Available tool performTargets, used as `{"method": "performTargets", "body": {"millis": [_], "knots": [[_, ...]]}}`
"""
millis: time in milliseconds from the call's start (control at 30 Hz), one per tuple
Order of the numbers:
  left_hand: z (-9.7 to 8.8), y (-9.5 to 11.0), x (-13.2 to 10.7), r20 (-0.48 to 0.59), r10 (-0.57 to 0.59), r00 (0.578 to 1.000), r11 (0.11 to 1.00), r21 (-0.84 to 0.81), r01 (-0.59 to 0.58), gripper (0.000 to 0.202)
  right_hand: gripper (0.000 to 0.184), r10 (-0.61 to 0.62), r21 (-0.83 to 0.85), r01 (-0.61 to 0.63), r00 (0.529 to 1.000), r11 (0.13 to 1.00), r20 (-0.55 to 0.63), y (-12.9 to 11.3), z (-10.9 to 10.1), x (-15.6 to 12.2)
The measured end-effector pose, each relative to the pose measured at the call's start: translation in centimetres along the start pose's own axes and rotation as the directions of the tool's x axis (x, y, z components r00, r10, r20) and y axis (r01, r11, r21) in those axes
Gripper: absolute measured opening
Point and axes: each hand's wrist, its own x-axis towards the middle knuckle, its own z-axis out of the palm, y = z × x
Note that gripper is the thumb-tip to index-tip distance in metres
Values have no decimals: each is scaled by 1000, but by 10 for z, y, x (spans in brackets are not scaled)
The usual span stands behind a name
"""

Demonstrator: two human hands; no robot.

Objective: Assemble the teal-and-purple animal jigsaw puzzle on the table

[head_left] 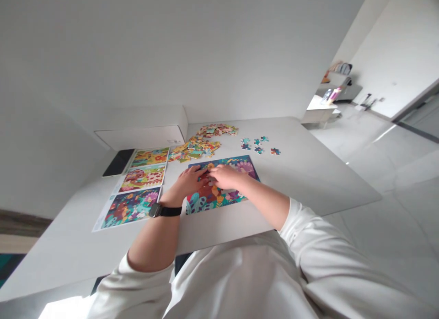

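Note:
A colourful, mostly assembled jigsaw puzzle [236, 165] lies flat on the white table [308, 172] in front of me. Both hands rest on its middle. My left hand [190, 178], with a black watch [163, 210] on the wrist, lies palm down with its fingers bent onto the puzzle surface. My right hand [224, 175] lies beside it, touching it, fingers curled down onto the pieces. Whether either hand holds a loose piece is hidden.
A pile of loose pieces [195, 148] lies behind the puzzle, a second pile [217, 129] farther back, several blue pieces [258, 145] to the right. A sheet of reference pictures [135, 188] lies left. A white box [144, 127] and dark phone [118, 162] sit back left.

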Motion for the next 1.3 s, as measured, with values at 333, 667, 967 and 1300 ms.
{"method": "performTargets", "body": {"millis": [333, 667, 967, 1300], "knots": [[-13, 4, -1, -249, -26, 968, 983, -181, -20, 35, 6, -10, 293, 61, 985, 954, -173, 29, -16, -10], [-40, 22, -7, -311, -365, 878, 898, -367, 244, 26, 25, 379, 419, -184, 810, 889, -447, 110, -52, -57], [-36, 24, -11, -327, -300, 896, 905, -395, 158, 28, 33, 875, 478, -733, 416, 483, -246, 234, -29, -148], [-34, 26, -9, -359, -262, 896, 916, -384, 113, 38, 41, 885, 350, -815, 453, 461, -110, 257, -4, -158]]}}
